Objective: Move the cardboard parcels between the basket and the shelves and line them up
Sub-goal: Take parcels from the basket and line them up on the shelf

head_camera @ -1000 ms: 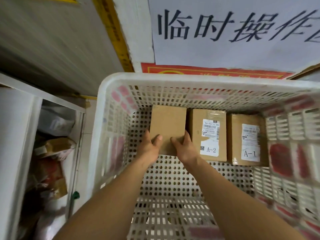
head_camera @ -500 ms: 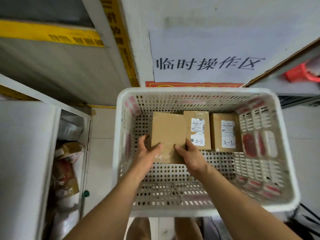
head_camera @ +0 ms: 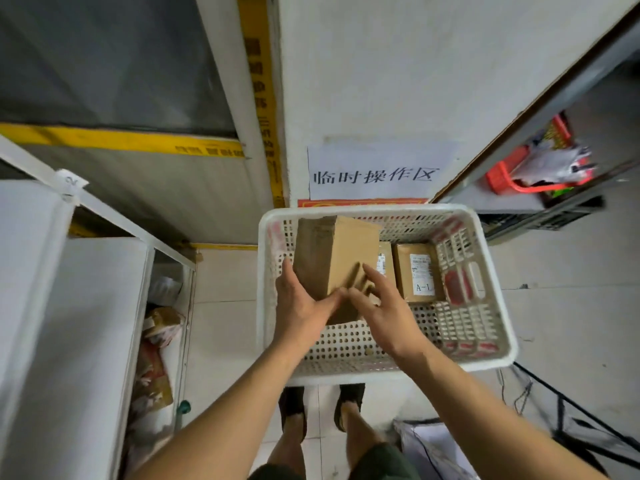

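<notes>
Basket (head_camera: 491, 362): parcel (head_camera: 341, 258) in left grip (head_camera: 299, 306) (curled)

Below the fingers (head_camera: 372, 277) the perforated floor of the white basket (head_camera: 367, 370) lies bare — open room toward its near rim. Just right of them two labelled parcels (head_camera: 419, 271) stand along the far wall, blocking that side. Left of the fingers, the tilted plain parcel (head_camera: 349, 258) fills the gap up to the basket's left wall.

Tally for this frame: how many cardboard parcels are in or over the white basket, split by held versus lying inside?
Held parcel, lifted by left hand, right hand beside it: 1
Parcels lying in the basket: 2 (A-1 parcel; partly hidden parcel)
Total: 3
</notes>
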